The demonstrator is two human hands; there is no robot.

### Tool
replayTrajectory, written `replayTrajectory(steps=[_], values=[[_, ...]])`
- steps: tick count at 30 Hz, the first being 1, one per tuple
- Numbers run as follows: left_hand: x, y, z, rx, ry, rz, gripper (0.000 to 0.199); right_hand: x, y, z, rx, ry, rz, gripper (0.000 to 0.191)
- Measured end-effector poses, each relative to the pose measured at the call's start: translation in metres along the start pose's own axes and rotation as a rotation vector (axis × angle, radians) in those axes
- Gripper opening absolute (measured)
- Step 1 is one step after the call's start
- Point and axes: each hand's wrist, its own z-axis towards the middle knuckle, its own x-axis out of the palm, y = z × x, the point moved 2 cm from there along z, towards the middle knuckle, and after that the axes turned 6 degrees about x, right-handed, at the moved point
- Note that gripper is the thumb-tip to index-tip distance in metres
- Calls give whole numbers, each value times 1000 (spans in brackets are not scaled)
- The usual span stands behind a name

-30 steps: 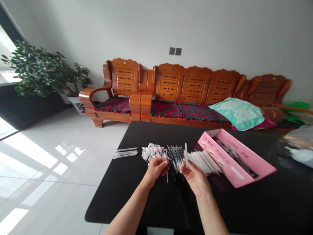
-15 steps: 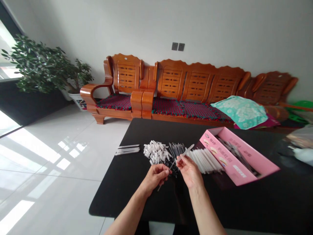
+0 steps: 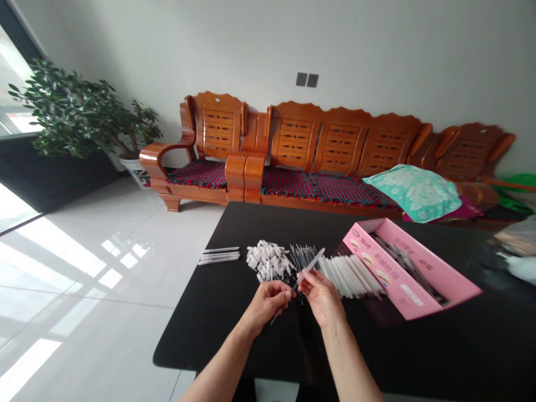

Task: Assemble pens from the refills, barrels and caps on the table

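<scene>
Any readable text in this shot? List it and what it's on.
Pink cardboard box: printed characters along its long side, too blurred to read.
White label on that same side: too small to read.
Small logo at the box's left end: too small to read.
Nothing else legible.

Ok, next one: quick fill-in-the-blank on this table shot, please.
1. Of the left hand and right hand, the ____ hand holds the slim clear tube.
2. The open box beside the bundled white tubes is ____.
3. The loose white pieces lie on a ____ table.

Missing words: right; pink; black.
</scene>
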Motion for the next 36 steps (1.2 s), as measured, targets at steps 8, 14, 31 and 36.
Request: replayTrajectory(steps=[8,14,31,36], values=[[-1,1,9,83,-427,-41,49,12,-17,-7,37,-45,19,31],[10,-6,17,306,-686,-46,55,45,-39,-24,102,45,44,26],[-30,24,12,256,-333,883,8,-15,26,-26,-131,-65,-73,61],[-15,35,13,236,-199,1195,7,-13,28,-32,-122,-32,-128,73]])
